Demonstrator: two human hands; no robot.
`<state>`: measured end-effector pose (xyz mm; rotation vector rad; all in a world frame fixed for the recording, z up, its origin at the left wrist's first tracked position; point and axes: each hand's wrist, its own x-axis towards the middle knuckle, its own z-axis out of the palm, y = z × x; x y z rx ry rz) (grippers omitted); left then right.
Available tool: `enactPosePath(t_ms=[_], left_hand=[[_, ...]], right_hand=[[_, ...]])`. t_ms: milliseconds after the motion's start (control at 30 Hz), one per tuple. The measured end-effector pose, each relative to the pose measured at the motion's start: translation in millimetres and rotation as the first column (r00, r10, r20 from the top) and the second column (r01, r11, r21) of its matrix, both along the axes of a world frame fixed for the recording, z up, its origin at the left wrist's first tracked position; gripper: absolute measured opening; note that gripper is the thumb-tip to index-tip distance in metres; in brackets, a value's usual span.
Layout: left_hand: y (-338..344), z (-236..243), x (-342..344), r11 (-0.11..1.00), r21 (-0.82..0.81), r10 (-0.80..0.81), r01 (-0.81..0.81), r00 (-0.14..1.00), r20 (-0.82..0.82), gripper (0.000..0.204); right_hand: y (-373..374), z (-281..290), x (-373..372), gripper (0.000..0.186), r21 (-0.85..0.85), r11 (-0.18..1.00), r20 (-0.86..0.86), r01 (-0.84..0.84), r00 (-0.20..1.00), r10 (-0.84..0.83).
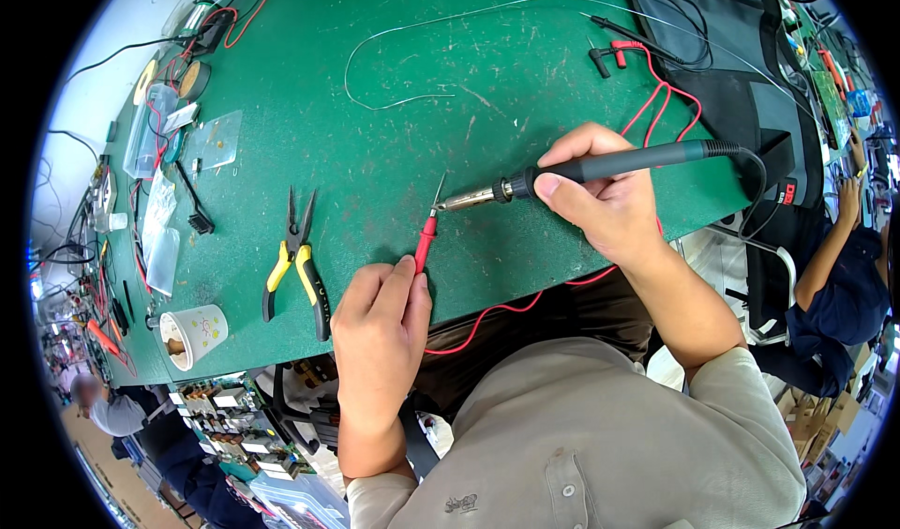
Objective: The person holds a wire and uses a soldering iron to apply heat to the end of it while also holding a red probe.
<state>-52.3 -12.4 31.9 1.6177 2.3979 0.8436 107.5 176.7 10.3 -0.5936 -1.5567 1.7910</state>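
Observation:
My left hand (382,327) is closed around a red test probe (426,240), its thin metal needle pointing up and away from me. From the probe's lower end a red lead runs right along the table's front edge. My right hand (605,196) grips a soldering iron (609,164) with a dark handle and metal barrel. The iron's tip meets the probe at the base of its needle, or lies right beside it; I cannot tell which. Left of my left hand, long-nose pliers (298,257) with yellow and black handles lie with their jaws slightly apart.
Solder wire (375,37) curves across the green table (281,144). Black and red test leads (647,55) lie at the back right beside a dark bag (741,79). A paper cup (197,332) stands near left, with plastic bags (159,219) behind it. Other people sit far left and right.

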Motion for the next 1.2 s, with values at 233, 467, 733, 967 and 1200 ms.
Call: enactPosePath(t_ms=[233,467,733,967,1200], left_hand=[[0.2,-0.2,1.2,1.0,0.002,0.007,-0.007,1.0,0.006,0.019],[-0.3,-1.8,1.8,1.0,0.012,0.006,-0.006,1.0,-0.008,0.02],[-0.4,-1.4,1.7,1.0,0.001,-0.005,0.005,1.0,-0.026,0.02],[-1.2,5.6,-1.5,0.997,-0.035,-0.068,0.064,0.99,-0.121,0.02],[-2.4,7.1,-2.7,0.998,-0.034,-0.061,0.059,0.995,-0.082,0.021]], right_hand=[[-0.9,1.0,1.7,0.013,0.015,1.0,0.028,-0.017,0.999,0.016],[-1.0,0.7,1.2,0.013,0.034,0.999,0.036,-0.008,0.999,0.007],[-0.5,0.3,2.1,0.013,-0.032,0.999,-0.016,-0.006,1.0,0.005],[-0.1,-1.2,1.7,0.013,-0.039,0.999,-0.036,0.017,0.999,-0.018],[-0.8,-0.6,0.7,0.013,-0.028,1.0,-0.01,0.008,1.0,-0.009]])
